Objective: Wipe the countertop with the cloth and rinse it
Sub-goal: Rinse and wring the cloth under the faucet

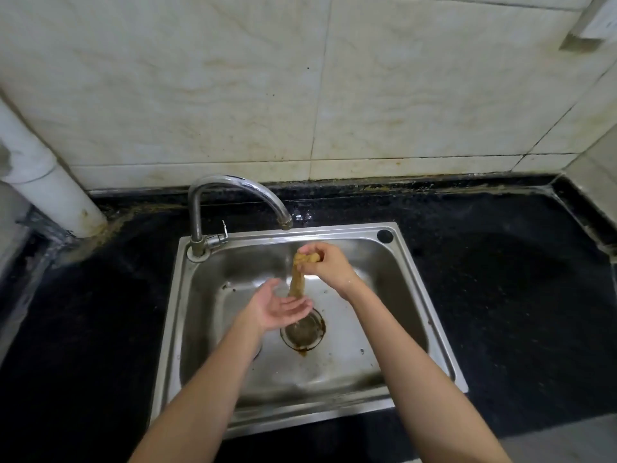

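A wet yellow-brown cloth (298,278) hangs twisted into a strip over the steel sink (414,289), just under the spout of the curved tap (233,185). My right hand (329,264) is closed on the cloth's top end. Below it, my left hand (278,307) lies palm up with spread fingers, and the cloth's lower end touches its fingertips. A thin stream of water seems to run beside the cloth. The black countertop (500,279) surrounds the sink.
A round drain (305,332) with brown stains sits in the sink floor. A white pipe (46,175) rises at the back left corner. Stained tiled walls (267,88) close off the back and right side.
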The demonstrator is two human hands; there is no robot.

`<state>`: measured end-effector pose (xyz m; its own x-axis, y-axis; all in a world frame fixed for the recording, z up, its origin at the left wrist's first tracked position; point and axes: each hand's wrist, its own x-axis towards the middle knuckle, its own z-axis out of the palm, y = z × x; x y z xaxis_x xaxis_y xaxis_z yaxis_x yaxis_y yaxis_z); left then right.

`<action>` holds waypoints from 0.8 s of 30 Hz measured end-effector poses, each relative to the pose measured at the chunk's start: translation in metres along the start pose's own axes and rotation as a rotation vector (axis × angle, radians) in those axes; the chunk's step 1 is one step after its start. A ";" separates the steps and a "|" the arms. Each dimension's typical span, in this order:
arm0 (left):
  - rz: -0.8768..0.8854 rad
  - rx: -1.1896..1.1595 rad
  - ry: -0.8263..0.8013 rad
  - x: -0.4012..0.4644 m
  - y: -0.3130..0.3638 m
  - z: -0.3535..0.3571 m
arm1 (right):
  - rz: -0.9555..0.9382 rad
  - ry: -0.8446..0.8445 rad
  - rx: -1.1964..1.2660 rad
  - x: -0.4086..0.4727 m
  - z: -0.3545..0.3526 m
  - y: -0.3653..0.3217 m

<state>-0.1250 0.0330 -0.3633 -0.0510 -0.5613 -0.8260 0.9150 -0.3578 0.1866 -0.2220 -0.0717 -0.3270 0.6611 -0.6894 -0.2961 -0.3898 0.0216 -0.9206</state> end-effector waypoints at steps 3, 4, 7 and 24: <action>0.002 -0.169 -0.119 -0.006 -0.015 0.016 | -0.064 -0.254 -0.176 -0.019 -0.013 -0.005; 0.028 -0.161 -0.123 -0.009 -0.017 0.022 | -0.073 -0.334 -0.223 -0.025 -0.017 -0.007; 0.034 -0.053 -0.097 -0.009 -0.019 0.025 | -0.089 -0.490 -0.268 -0.042 -0.027 -0.015; -0.010 0.323 -0.518 -0.024 -0.051 0.029 | 0.238 -0.283 1.052 -0.053 -0.017 0.045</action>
<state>-0.1822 0.0430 -0.3373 -0.3207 -0.8178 -0.4779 0.7498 -0.5275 0.3995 -0.2855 -0.0461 -0.3480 0.8162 -0.3991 -0.4179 0.1224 0.8262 -0.5499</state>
